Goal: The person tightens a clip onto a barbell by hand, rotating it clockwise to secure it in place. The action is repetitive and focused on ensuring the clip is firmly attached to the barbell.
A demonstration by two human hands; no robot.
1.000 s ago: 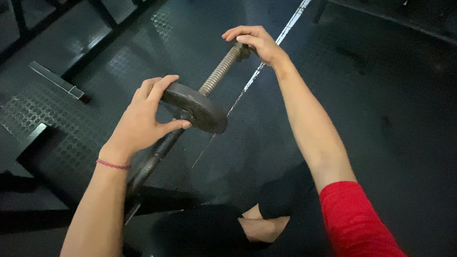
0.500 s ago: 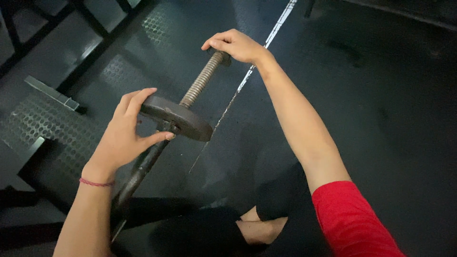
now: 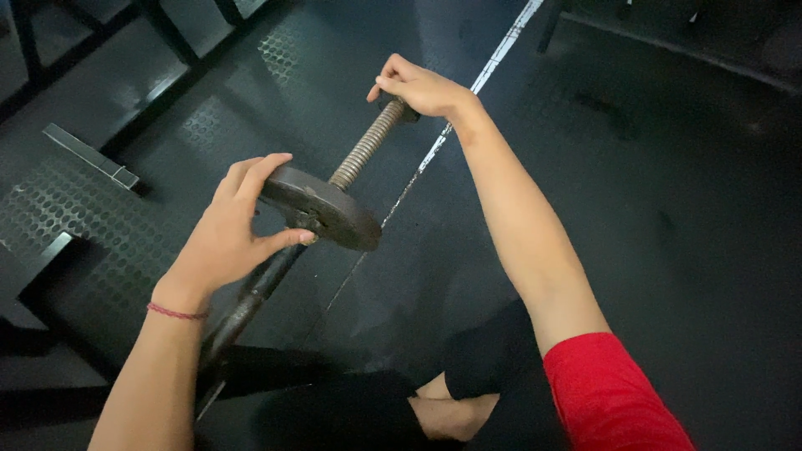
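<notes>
As seen: two hands (image 3: 230, 238), one plate (image 3: 322, 209).

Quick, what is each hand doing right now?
Left hand: fingers closed around the rim of the round weight plate.
Right hand: closed over the far end of the threaded bar.

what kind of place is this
Most likely a gym or weight room: a round weight plate sits on a threaded dumbbell bar, above dark rubber flooring with a white line.
</notes>
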